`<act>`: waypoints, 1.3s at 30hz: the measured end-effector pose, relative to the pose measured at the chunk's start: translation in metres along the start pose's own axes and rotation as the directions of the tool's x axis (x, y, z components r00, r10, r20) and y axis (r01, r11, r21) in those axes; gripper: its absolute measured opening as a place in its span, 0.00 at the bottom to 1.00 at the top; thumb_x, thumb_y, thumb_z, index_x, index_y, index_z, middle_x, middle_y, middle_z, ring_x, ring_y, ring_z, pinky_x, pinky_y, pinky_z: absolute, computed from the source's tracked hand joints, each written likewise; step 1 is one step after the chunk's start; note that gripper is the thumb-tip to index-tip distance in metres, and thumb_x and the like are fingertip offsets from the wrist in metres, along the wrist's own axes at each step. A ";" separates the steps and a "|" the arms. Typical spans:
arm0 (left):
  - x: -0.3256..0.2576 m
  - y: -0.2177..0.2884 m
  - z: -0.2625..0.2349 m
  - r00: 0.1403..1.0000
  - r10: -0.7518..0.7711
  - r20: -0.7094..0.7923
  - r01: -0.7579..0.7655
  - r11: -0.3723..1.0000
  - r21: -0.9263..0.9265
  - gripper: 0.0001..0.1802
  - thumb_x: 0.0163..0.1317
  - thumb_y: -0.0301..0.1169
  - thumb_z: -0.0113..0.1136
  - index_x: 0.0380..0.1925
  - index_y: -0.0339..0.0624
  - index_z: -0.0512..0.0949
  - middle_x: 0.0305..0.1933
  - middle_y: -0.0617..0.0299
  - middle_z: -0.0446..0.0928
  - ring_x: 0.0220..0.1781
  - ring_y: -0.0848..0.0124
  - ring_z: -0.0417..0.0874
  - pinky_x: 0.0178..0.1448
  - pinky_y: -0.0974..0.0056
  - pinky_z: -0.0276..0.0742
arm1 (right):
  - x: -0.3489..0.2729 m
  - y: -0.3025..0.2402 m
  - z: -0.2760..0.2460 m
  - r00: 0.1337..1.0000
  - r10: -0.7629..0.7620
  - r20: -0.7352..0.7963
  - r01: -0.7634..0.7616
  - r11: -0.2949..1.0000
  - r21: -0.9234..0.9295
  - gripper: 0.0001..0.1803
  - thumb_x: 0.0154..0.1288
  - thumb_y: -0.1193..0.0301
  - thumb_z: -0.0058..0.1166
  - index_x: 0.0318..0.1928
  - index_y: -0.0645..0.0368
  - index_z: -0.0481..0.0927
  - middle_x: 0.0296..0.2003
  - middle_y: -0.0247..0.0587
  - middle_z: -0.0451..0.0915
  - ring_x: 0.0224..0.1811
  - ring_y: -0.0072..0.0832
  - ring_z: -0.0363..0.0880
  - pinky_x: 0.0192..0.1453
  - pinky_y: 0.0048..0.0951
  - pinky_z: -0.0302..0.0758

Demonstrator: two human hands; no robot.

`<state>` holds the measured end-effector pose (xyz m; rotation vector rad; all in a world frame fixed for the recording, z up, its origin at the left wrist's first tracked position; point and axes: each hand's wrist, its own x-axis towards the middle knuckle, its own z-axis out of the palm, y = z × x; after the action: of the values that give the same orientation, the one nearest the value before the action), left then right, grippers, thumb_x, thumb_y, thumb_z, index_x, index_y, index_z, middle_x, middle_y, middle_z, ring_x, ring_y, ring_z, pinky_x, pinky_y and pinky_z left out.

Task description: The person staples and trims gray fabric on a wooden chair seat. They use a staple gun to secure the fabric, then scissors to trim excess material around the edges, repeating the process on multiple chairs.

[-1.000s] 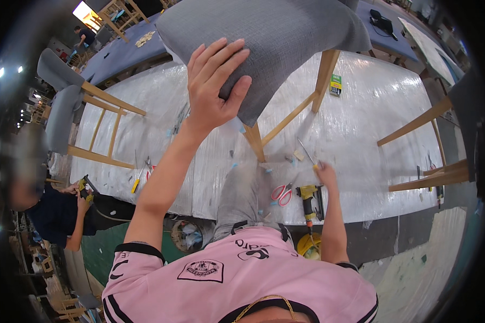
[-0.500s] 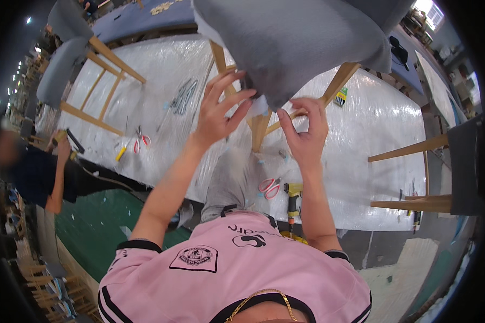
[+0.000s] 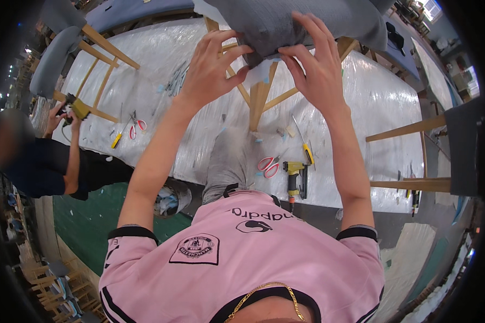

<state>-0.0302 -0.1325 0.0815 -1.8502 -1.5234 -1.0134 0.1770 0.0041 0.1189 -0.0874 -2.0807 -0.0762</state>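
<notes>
Grey upholstery fabric (image 3: 267, 24) drapes over the seat of a wooden-legged chair at the top of the view. One wooden chair leg (image 3: 257, 102) points down toward me from the seat corner. At that corner my left hand (image 3: 210, 70) pinches the fabric's lower edge, thumb below and fingers on the cloth. A white layer (image 3: 260, 74) shows under the fabric beside its thumb. My right hand (image 3: 320, 70) grips the edge just to the right, with a finger stretched up over the cloth. The seat's underside is hidden.
On the plastic-covered table (image 3: 199, 132) lie a yellow-black staple gun (image 3: 295, 177), red-handled cutters (image 3: 269, 166) and a yellow-handled screwdriver (image 3: 307, 153). Another screwdriver (image 3: 117, 141) and red-handled pliers (image 3: 137, 126) lie left. Grey chairs (image 3: 56, 64) flank the table. A co-worker (image 3: 43, 161) holds a staple gun (image 3: 78, 107).
Both hands have moved up and away from me at the fabric corner, closer against the seat. The cloth's hanging point is now tucked upward. The co-worker has raised a staple gun.
</notes>
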 end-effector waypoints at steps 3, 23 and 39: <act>-0.002 0.002 0.003 1.000 0.001 -0.010 -0.001 1.000 -0.027 0.21 0.50 0.32 0.77 0.47 0.53 0.85 0.63 0.63 0.76 0.65 0.56 0.74 0.68 0.51 0.72 | 0.015 -0.001 -0.012 0.987 -0.004 0.161 0.014 0.998 -0.063 0.09 0.59 0.70 0.67 0.37 0.58 0.80 0.68 0.50 0.74 0.73 0.50 0.69 0.74 0.47 0.68; 0.023 -0.005 0.014 0.978 -0.103 -0.181 0.064 0.975 -0.211 0.04 0.73 0.24 0.59 0.45 0.41 0.76 0.63 0.52 0.79 0.55 0.56 0.86 0.61 0.59 0.79 | 0.031 0.008 -0.018 0.957 0.077 0.281 -0.036 0.988 -0.149 0.07 0.64 0.72 0.62 0.42 0.57 0.80 0.58 0.41 0.85 0.64 0.35 0.82 0.58 0.35 0.83; 0.057 -0.006 0.025 0.988 -0.130 0.085 0.150 0.943 -0.297 0.61 0.48 0.41 0.85 0.78 0.54 0.54 0.85 0.46 0.37 0.82 0.49 0.56 0.77 0.48 0.67 | -0.487 -0.085 0.142 -0.120 0.693 0.711 -0.926 0.180 -0.332 0.28 0.61 0.54 0.64 0.56 0.60 0.82 0.51 0.58 0.85 0.56 0.50 0.85 0.61 0.44 0.79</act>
<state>-0.0258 -0.0785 0.1130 -2.0189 -1.6305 -1.3292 0.2835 -0.0823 -0.3773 -1.5856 -2.3570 1.3574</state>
